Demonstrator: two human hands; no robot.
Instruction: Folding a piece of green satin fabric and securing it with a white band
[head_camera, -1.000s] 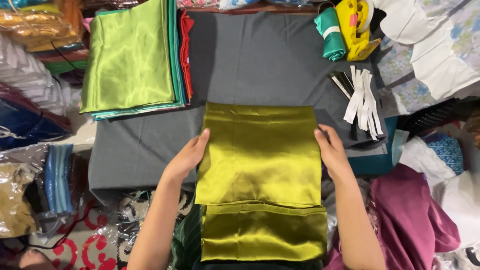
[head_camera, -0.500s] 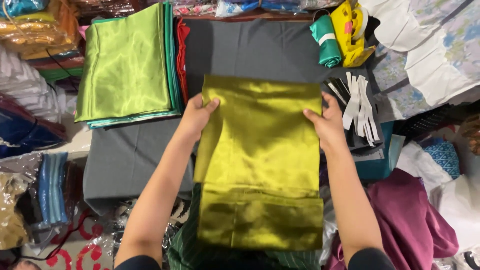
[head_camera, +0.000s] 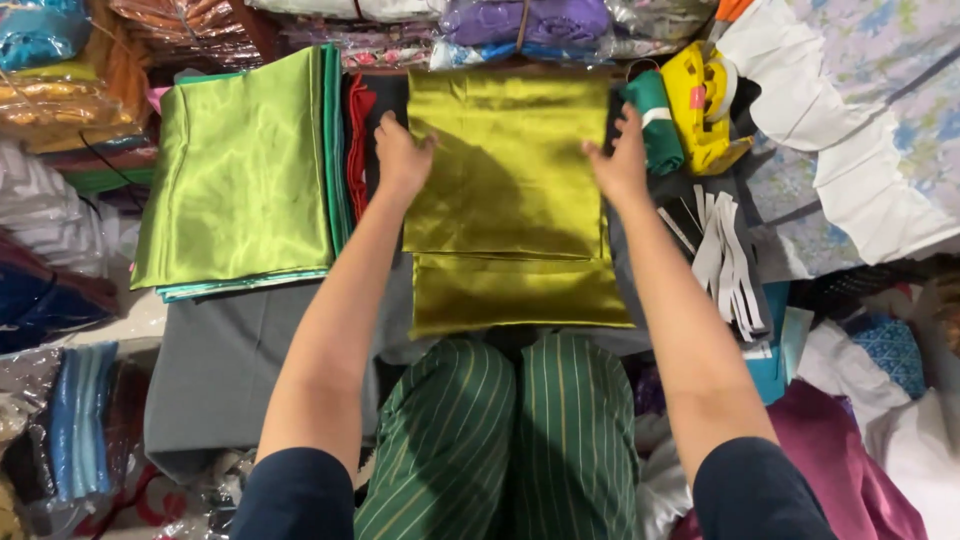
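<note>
Hands: our left hand (head_camera: 402, 155) and right hand (head_camera: 618, 162) grip side edges of folded olive satin cloth (head_camera: 505, 200). Since a second ago we slid it away, up grey worktop (head_camera: 230, 350); now beside lime satin stack (head_camera: 240, 170), lying flat.

Grey cloth-covered table (head_camera: 230, 360) ringed by bagged fabric bundles (head_camera: 60, 90).

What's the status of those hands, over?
Left hand and right hand grip olive satin cloth edges. Cloth flat on grey fabric. Green satin stack alongside, apart.
</note>
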